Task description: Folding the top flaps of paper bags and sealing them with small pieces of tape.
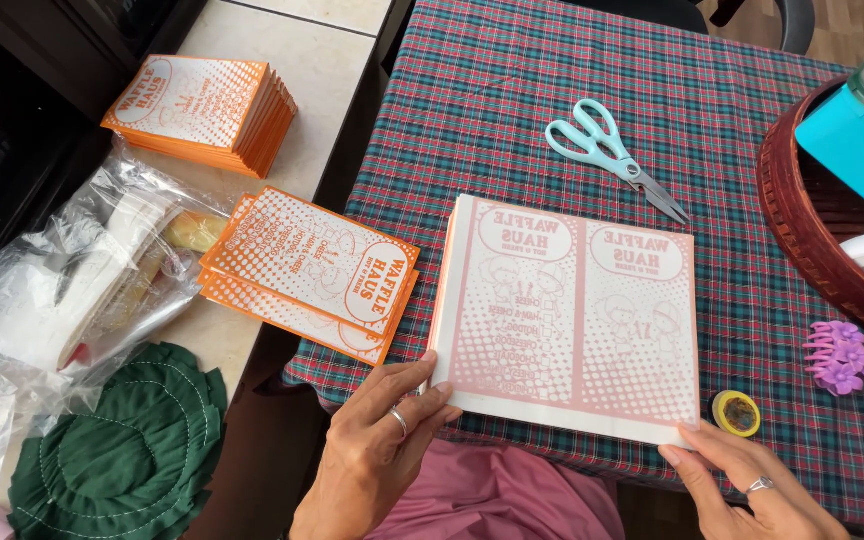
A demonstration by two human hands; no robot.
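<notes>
Fingers (422,392) of the left hand (377,455) lie together, pressed against the near-left corner of the pink printed sheet stack (567,315), which rests on the plaid tablecloth (512,110). Far left of the stack lie a green quilted cloth (127,445) and clear plastic bags (62,280); just left of it sits a small pile of orange printed cards (312,270), with a taller orange pile (202,110) beyond. Behind the stack lie pale-blue scissors (612,155). At its near-right corner the right hand (747,485) touches with fingertips close together, beside a yellow tape roll (736,412); right of that, a purple hair claw (845,357) and a dark red basket (812,230).
</notes>
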